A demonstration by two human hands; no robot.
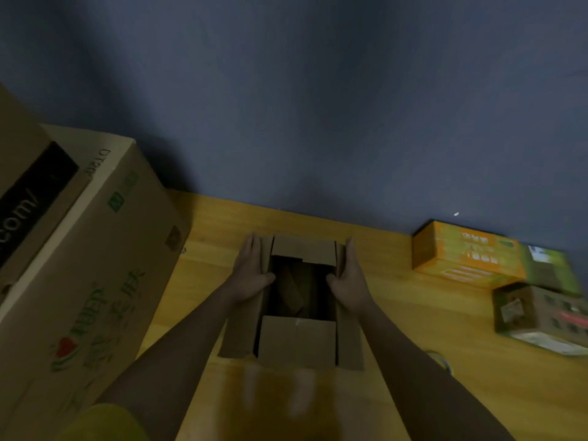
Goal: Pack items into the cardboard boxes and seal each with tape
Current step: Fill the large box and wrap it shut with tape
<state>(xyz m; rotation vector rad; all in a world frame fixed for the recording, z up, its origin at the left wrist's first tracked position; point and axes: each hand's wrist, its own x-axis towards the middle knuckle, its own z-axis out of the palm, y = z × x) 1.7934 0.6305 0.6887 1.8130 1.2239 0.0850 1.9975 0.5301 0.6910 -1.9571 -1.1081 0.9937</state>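
Near the back edge of the tabletop (pixel 397 313), in the middle, I see a small cardboard box (pixel 296 342) with its top open. My left hand (pixel 253 270) lies flat on the left flap, fingers straight and pressed together. My right hand (pixel 350 278) lies flat on the right flap the same way. At the left edge stands a big cardboard box (pixel 95 265). By the right edge sit an orange box (pixel 464 253) and a packet (pixel 541 313). It is dark inside the small box, so I cannot tell what is in it.
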